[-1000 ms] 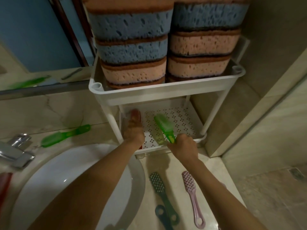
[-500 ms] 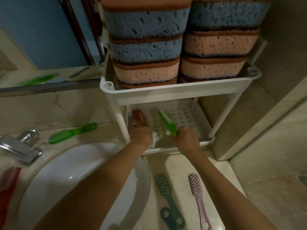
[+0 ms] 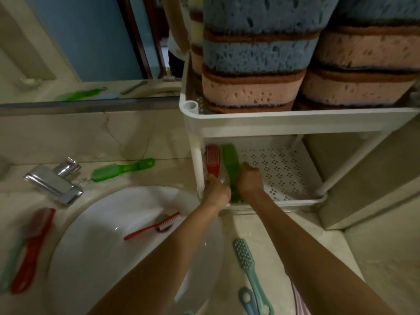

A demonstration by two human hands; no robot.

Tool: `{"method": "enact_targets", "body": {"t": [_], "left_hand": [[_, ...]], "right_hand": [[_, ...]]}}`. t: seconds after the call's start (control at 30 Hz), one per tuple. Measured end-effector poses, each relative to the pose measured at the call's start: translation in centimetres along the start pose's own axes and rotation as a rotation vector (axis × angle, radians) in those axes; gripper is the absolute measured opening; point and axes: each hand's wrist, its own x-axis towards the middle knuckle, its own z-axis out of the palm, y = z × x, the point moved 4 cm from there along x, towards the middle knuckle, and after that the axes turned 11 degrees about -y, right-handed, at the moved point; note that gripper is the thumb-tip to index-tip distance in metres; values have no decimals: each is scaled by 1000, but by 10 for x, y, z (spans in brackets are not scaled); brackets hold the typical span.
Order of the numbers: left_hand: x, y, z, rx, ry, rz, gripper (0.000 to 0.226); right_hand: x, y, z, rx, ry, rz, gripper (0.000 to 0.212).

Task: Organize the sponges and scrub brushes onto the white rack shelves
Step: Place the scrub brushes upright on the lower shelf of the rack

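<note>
Bathroom rack's lower shelf (image 3: 284, 176), left hand (image 3: 216, 193) gripping red brush (image 3: 213, 161), right hand (image 3: 250, 181) gripping green brush (image 3: 230, 160), handles hidden.

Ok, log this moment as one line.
left hand: holds red brush | right hand: holds green brush | both brushes: on lower shelf | top shelf: stacked sponges

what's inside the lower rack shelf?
The lower shelf holds a red brush and a green brush side by side at its left end. The left hand and right hand cover their handles.

Sponge stacks (image 3: 256, 92) cut off (top edge)
</note>
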Motion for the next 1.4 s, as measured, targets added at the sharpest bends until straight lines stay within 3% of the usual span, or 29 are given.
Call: {"method": "enact_targets", "body": {"t": [0.13, 0.3, 0.43, 0.53, 0.63, 0.8, 0.97, 1.27, 1.4], "left_hand": [[1, 1, 1, -49, 0, -35, 58], [2, -3, 3, -18, -20, -55, 50], [-9, -1, 4, 24, -30, 3, 57], [-28, 2, 3, 139, -66, 86, 60], [-61, -4, 2, 296, -46, 135, 43], [-113, -46, -30, 344, 98, 98, 32], [-155, -115, -85, 129, 214, -64, 31], [-187, -280, -191, -68, 372, -310, 29], [-176, -342, -234, 20, 268, -405, 26]], "right_hand": [[0, -3, 8, 33, 31, -72, 20], [-5, -3, 8, 27, -101, -34, 20], [-18, 0, -2, 68, -150, -28, 27], [-38, 5, -10, 105, -72, 26, 28], [-65, 6, -18, 186, 53, 56, 30], [-125, -23, -17, 261, 258, -91, 26], [-174, -91, 35, 318, 38, -215, 31], [-217, -209, 180, 119, -556, -296, 25], [-217, -266, 241, 121, -692, -244, 26]]}}
